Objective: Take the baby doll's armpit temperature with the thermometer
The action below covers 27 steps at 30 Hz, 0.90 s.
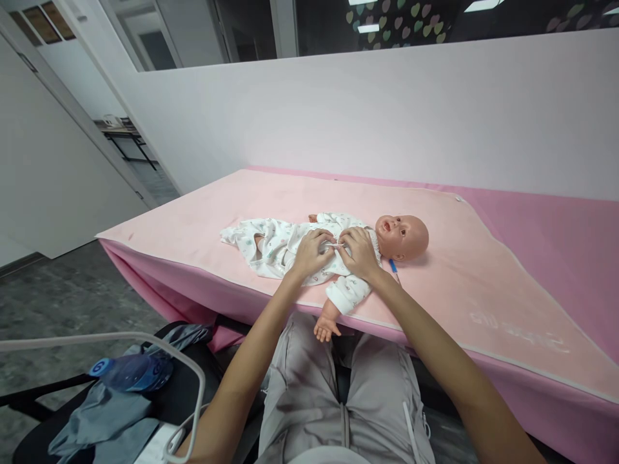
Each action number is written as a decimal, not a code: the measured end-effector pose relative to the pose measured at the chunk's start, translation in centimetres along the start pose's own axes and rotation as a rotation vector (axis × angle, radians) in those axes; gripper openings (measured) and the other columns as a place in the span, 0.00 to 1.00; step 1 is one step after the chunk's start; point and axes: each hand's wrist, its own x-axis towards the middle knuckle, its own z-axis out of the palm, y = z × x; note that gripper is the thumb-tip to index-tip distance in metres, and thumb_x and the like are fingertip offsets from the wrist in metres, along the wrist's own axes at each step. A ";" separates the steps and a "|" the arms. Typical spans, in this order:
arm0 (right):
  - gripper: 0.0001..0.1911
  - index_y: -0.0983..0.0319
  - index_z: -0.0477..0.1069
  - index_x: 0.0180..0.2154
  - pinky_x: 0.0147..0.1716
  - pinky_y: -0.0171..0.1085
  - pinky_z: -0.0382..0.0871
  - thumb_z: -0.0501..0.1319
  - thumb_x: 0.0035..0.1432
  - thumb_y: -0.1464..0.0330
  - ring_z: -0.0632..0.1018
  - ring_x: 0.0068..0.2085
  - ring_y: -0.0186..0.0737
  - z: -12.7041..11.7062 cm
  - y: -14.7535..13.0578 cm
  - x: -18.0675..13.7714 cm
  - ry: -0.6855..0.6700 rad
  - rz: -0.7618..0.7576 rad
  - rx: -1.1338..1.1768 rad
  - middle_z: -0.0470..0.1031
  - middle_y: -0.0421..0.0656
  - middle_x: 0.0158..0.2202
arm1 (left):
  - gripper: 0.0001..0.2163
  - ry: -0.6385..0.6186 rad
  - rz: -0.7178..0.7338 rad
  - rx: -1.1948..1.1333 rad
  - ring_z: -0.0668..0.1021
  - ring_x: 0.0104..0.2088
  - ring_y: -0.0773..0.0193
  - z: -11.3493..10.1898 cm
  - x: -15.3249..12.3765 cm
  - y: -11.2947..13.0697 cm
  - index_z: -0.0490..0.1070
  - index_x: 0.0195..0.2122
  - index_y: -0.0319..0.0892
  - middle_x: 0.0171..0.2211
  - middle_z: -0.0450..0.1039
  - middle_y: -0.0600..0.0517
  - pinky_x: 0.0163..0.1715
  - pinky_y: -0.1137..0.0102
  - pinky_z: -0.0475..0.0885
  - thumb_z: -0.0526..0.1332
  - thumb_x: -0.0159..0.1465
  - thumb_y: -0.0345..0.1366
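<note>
A baby doll (405, 236) lies on its back, its head to the right, in a white patterned wrap outfit (278, 235). Over the doll's belly, my left hand (313, 253) is closed, with fingertips pinching a thin white tie string (333, 245) of the outfit. Close beside it, my right hand (358, 251) pinches the string from the other side. The fingertips nearly meet, so the exact lie of the string is hard to see. One doll arm (327, 322) hangs out over the near table edge, palm up.
A pale pink mat (483, 309) covers the table, over a darker pink cloth (546, 232). Next to the doll's neck lies a thin item with a blue end (393, 265). A chair at left holds a water bottle (133, 372) and grey cloth (101, 412). A white wall (362, 122) stands behind.
</note>
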 end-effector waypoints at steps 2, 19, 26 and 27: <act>0.05 0.60 0.65 0.30 0.43 0.42 0.58 0.52 0.57 0.69 0.67 0.40 0.43 0.1 0.1 0.0 -0.002 0.010 -0.014 0.69 0.44 0.35 | 0.07 0.003 -0.002 0.007 0.70 0.43 0.59 0.1 0.0 -0.1 0.70 0.35 0.42 0.42 0.69 0.50 0.48 0.63 0.62 0.58 0.55 0.30; 0.08 0.61 0.65 0.33 0.41 0.41 0.58 0.50 0.61 0.66 0.68 0.38 0.43 0.4 0.2 0.1 -0.021 0.027 -0.047 0.70 0.44 0.33 | 0.05 -0.035 -0.061 -0.268 0.70 0.47 0.60 -0.3 0.2 -0.3 0.70 0.33 0.41 0.43 0.67 0.48 0.49 0.65 0.64 0.58 0.55 0.28; 0.10 0.61 0.66 0.34 0.41 0.41 0.58 0.49 0.62 0.65 0.68 0.39 0.43 0.3 0.2 0.1 -0.040 0.024 -0.056 0.70 0.45 0.34 | 0.04 -0.064 -0.154 -0.409 0.70 0.46 0.61 -0.8 0.4 0.0 0.73 0.32 0.41 0.42 0.66 0.47 0.47 0.66 0.65 0.60 0.57 0.35; 0.10 0.61 0.66 0.34 0.41 0.41 0.58 0.49 0.62 0.65 0.68 0.39 0.43 0.3 0.2 0.1 -0.040 0.022 -0.059 0.70 0.45 0.34 | 0.05 -0.057 -0.164 -0.424 0.71 0.45 0.61 -0.9 0.4 0.1 0.73 0.31 0.41 0.41 0.66 0.47 0.47 0.66 0.65 0.60 0.57 0.35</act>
